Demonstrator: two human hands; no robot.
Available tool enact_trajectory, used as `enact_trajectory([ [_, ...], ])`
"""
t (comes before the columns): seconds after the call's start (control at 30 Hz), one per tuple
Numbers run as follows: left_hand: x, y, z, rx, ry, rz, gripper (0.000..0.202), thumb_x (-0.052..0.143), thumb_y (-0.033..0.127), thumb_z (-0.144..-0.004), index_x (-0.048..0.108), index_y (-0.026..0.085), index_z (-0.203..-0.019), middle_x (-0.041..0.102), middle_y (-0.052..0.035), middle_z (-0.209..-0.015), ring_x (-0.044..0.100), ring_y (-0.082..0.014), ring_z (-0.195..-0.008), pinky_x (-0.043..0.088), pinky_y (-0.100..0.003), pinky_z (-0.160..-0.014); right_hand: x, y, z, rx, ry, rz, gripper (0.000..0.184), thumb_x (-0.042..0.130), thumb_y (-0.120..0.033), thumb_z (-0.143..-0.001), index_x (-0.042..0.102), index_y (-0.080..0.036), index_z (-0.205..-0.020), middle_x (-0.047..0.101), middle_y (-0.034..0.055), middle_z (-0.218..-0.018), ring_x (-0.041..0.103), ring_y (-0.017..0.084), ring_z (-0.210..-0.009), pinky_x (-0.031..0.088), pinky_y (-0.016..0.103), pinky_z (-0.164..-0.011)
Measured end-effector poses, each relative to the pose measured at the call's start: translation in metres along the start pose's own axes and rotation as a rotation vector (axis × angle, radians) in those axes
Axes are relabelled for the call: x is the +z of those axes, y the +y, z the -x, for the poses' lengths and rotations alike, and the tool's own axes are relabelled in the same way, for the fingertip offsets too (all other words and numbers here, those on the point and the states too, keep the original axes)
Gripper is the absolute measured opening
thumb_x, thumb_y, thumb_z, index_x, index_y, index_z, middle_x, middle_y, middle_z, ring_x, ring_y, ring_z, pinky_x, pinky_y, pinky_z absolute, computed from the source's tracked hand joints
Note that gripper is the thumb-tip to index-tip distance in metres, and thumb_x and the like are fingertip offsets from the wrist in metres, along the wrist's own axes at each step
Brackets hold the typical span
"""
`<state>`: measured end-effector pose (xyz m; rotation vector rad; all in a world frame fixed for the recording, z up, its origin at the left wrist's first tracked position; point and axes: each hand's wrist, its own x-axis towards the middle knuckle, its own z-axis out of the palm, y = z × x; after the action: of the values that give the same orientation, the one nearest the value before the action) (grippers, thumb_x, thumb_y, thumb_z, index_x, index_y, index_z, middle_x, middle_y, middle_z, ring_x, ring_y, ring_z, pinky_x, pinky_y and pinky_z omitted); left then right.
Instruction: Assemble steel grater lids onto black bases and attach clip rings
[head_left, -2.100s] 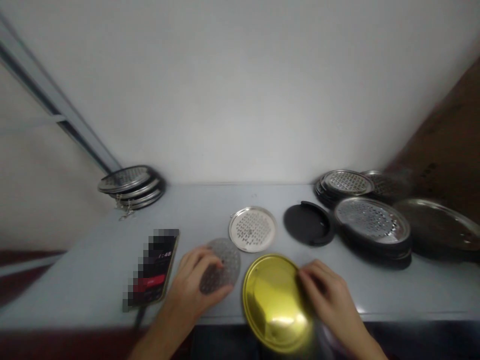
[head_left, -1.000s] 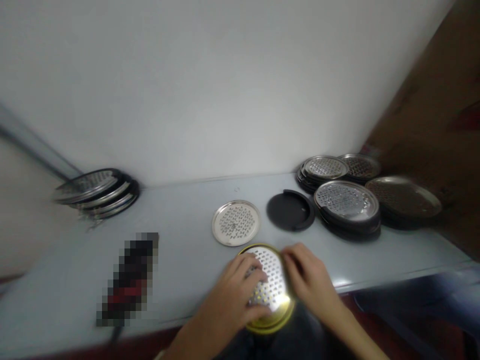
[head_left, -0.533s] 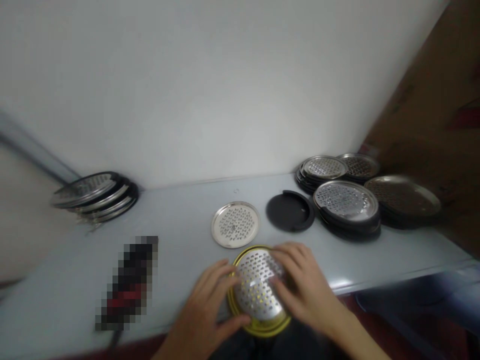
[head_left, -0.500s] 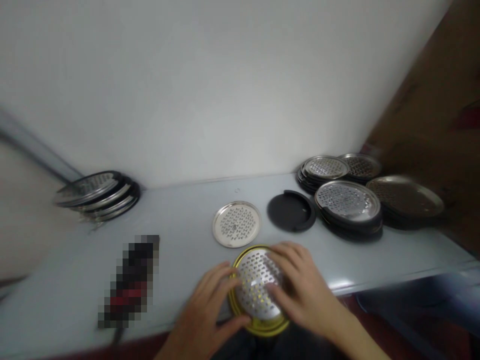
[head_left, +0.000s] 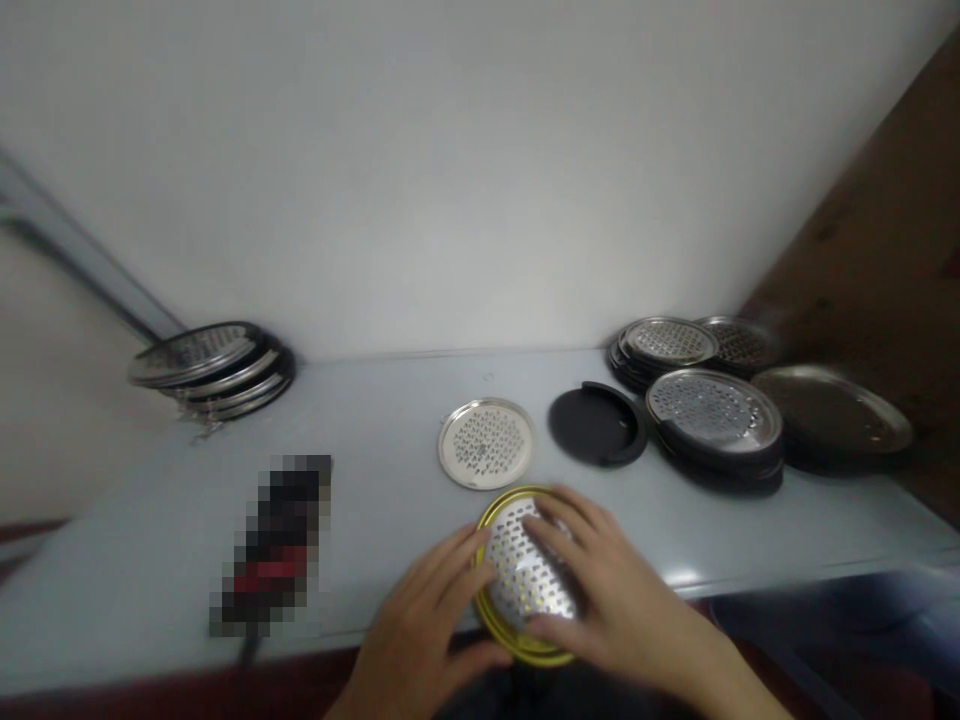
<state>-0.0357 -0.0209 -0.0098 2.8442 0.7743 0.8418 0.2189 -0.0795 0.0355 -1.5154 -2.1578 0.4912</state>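
At the table's front edge is a round metal grater plate (head_left: 517, 560) sitting in a yellow ring (head_left: 491, 618). My left hand (head_left: 435, 610) curves round the ring's left side, fingers above and thumb at the lower edge. Across the right part of the plate lies my right hand (head_left: 600, 590), its fingertips and thumb pressed on the perforated surface and hiding that side. Just beyond, a second silver grater plate (head_left: 487, 445) lies flat on the table. Right of it rests a black round holder (head_left: 598, 425) with a raised rim along part of its edge.
Stacked grater plates in black holders (head_left: 716, 415) stand at the right, with further stacks behind. Another stack (head_left: 214, 370) leans at the far left. A pixelated dark and red object (head_left: 274, 545) lies left of my hands. A white wall (head_left: 450, 180) rises behind the table.
The view has shifted, so the table's objects appear farther right. My right hand's fingers have moved inward over the grater plate. My left hand stays at the ring's left side.
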Motion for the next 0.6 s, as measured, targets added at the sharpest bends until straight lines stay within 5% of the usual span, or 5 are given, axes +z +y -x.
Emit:
enact_trajectory([
  [0.27, -0.003, 0.002, -0.001, 0.016, -0.04, -0.03, 0.045, 0.062, 0.062, -0.091, 0.065, 0.023, -0.112, 0.067, -0.0135, -0.137, 0.063, -0.0312, -0.126, 0.06, -0.045, -0.097, -0.008, -0.001, -0.003, 0.005, -0.082, -0.011, 0.085, 0.078, -0.027, -0.073, 0.046, -0.02, -0.151, 0.045, 0.0143, -0.156, 0.028, 0.036, -0.151, 0.035, 0.055, -0.12],
  [0.6, -0.005, 0.005, -0.005, 0.009, -0.057, -0.022, 0.043, 0.065, 0.06, -0.09, 0.064, 0.022, -0.109, 0.066, -0.0131, -0.138, 0.064, -0.032, -0.126, 0.061, -0.048, -0.094, -0.012, -0.01, -0.01, 0.041, -0.086, 0.024, 0.07, 0.076, -0.023, -0.07, 0.057, -0.016, -0.137, 0.053, 0.0155, -0.146, 0.034, 0.035, -0.145, 0.039, 0.054, -0.117],
])
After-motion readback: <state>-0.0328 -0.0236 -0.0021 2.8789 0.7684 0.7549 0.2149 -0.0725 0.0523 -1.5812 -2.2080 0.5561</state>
